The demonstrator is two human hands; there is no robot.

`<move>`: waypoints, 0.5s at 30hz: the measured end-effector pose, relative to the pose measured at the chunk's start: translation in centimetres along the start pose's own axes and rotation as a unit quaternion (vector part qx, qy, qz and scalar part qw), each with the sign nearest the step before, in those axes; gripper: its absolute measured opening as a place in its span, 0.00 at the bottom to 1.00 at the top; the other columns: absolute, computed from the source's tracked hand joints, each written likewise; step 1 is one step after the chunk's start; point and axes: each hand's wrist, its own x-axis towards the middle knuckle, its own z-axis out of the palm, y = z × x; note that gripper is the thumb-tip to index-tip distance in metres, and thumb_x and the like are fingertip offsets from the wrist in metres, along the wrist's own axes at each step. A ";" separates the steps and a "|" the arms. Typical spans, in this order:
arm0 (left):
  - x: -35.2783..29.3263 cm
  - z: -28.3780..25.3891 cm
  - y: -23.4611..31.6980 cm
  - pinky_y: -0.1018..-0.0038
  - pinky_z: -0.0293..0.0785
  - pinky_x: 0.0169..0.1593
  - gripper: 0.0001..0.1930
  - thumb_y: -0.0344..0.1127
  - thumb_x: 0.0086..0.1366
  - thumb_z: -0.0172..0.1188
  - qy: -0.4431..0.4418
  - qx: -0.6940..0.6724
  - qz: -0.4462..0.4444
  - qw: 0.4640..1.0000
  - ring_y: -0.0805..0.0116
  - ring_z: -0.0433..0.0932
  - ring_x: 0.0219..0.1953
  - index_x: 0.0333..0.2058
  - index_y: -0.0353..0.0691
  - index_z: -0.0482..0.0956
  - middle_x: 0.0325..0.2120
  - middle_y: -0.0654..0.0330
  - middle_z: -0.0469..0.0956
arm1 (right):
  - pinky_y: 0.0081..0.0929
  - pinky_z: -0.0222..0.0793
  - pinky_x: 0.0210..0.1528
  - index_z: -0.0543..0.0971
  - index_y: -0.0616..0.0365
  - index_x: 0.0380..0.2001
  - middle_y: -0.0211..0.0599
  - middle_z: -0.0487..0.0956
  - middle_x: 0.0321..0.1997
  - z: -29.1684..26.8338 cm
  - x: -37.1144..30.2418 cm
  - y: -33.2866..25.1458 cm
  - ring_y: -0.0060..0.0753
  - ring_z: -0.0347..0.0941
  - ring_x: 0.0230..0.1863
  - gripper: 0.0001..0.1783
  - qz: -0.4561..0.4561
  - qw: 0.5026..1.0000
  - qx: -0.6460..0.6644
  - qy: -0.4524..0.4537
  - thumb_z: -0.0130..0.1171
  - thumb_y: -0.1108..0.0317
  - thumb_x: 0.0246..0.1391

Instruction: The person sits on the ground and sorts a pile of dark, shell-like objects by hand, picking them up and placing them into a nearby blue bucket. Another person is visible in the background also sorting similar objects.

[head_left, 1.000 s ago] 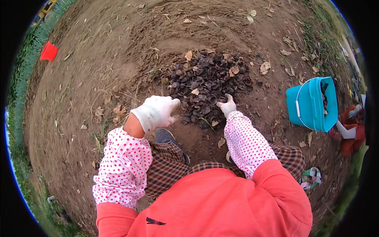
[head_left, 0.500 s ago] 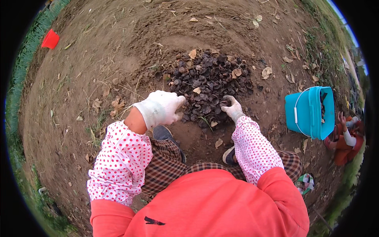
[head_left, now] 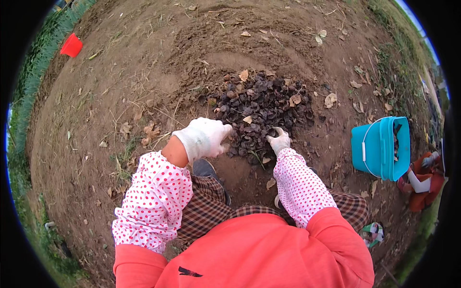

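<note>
A heap of dark, curled, dried husk-like pieces [head_left: 269,103] lies on the bare soil in front of me; their exact kind I cannot make out. My left hand [head_left: 207,137], in a white glove, is at the heap's near left edge. Its thumb and forefinger curve apart toward the pieces, while the other fingers are mostly hidden. At the near right edge, my right hand [head_left: 280,142], also gloved, reaches into the heap with thumb and forefinger parted around a dark gap. No piece is plainly gripped in either hand.
A turquoise bucket [head_left: 372,148] with dark bits inside stands to the right. Beyond it another person [head_left: 425,182] in reddish clothes crouches. A red bucket [head_left: 71,45] sits far left by green plants. A crumpled packet [head_left: 372,234] lies near my right knee. Dry leaves dot the soil.
My right hand has drawn slightly left and nearer to me along the heap's edge. My left hand stays beside the heap. The whole view has shifted a little.
</note>
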 end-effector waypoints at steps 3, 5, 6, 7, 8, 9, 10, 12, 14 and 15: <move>-0.1 -0.2 0.1 0.52 0.78 0.46 0.21 0.48 0.62 0.64 -0.004 -0.004 -0.001 1.000 0.44 0.82 0.44 0.47 0.41 0.76 0.38 0.48 0.81 | 0.39 0.66 0.68 0.80 0.49 0.56 0.44 0.72 0.65 -2.1 -0.5 -0.3 0.49 0.69 0.65 0.34 0.004 0.999 -0.008 0.042 0.78 0.56 0.44; 0.2 0.2 0.1 0.52 0.78 0.46 0.21 0.48 0.62 0.64 0.002 -0.003 0.010 1.000 0.44 0.82 0.43 0.47 0.41 0.76 0.37 0.48 0.81 | 0.38 0.61 0.71 0.80 0.54 0.56 0.45 0.71 0.66 -3.3 -1.4 -0.6 0.48 0.64 0.70 0.36 -0.049 0.989 -0.076 0.116 0.78 0.53 0.44; 0.4 0.1 0.1 0.53 0.78 0.46 0.21 0.48 0.62 0.64 0.005 -0.001 0.015 1.000 0.44 0.82 0.43 0.47 0.41 0.76 0.37 0.48 0.81 | 0.39 0.62 0.71 0.79 0.57 0.56 0.46 0.72 0.66 -3.8 -1.5 -0.9 0.49 0.66 0.69 0.36 -0.080 0.985 -0.080 0.129 0.77 0.53 0.45; 0.4 0.0 0.3 0.53 0.78 0.45 0.20 0.48 0.63 0.63 0.005 -0.005 0.013 1.000 0.44 0.82 0.43 0.47 0.40 0.76 0.37 0.48 0.81 | 0.40 0.63 0.71 0.79 0.60 0.56 0.47 0.73 0.65 -4.3 -1.6 -1.2 0.50 0.67 0.68 0.37 -0.111 0.980 -0.084 0.141 0.77 0.53 0.45; 0.5 -0.1 0.5 0.53 0.78 0.45 0.20 0.48 0.63 0.63 0.005 -0.010 0.012 1.000 0.44 0.82 0.43 0.47 0.40 0.76 0.36 0.47 0.81 | 0.37 0.67 0.67 0.78 0.64 0.56 0.47 0.78 0.59 -4.8 -1.7 -1.6 0.47 0.74 0.62 0.35 -0.133 0.981 -0.043 0.137 0.76 0.56 0.48; 0.5 -0.4 0.8 0.53 0.78 0.45 0.20 0.48 0.63 0.63 0.006 -0.013 0.009 1.000 0.43 0.82 0.43 0.46 0.40 0.76 0.36 0.47 0.81 | 0.36 0.67 0.66 0.78 0.64 0.55 0.47 0.79 0.57 -5.2 -2.2 -2.4 0.44 0.75 0.60 0.34 -0.157 0.981 0.025 0.113 0.76 0.57 0.49; 0.7 -0.5 0.9 0.53 0.78 0.45 0.20 0.48 0.64 0.62 0.024 -0.015 0.012 1.000 0.43 0.82 0.43 0.47 0.40 0.76 0.36 0.47 0.81 | 0.34 0.68 0.65 0.78 0.64 0.55 0.46 0.80 0.55 -5.5 -2.8 -3.3 0.42 0.76 0.58 0.33 -0.181 0.975 0.093 0.088 0.76 0.59 0.50; 0.9 -0.3 0.9 0.53 0.78 0.45 0.20 0.49 0.66 0.61 0.062 -0.018 0.011 0.998 0.42 0.82 0.43 0.48 0.40 0.77 0.36 0.46 0.81 | 0.25 0.72 0.57 0.78 0.65 0.52 0.41 0.82 0.50 -6.1 -5.1 -6.4 0.29 0.78 0.50 0.25 -0.272 0.943 0.172 0.085 0.73 0.71 0.51; 1.5 -0.2 1.1 0.54 0.78 0.45 0.22 0.51 0.67 0.60 0.150 -0.070 0.040 0.985 0.42 0.81 0.43 0.49 0.39 0.77 0.38 0.46 0.82 | 0.26 0.73 0.56 0.78 0.65 0.52 0.41 0.82 0.49 -6.6 -6.5 -8.3 0.29 0.78 0.49 0.24 -0.329 0.907 0.253 0.067 0.72 0.72 0.52; 1.9 -0.4 1.5 0.54 0.78 0.45 0.22 0.51 0.68 0.60 0.194 -0.095 0.059 0.975 0.41 0.81 0.43 0.50 0.39 0.77 0.38 0.46 0.82 | 0.26 0.73 0.56 0.78 0.66 0.52 0.41 0.82 0.49 -7.2 -7.4 -9.3 0.29 0.78 0.49 0.24 -0.356 0.886 0.292 0.060 0.72 0.72 0.52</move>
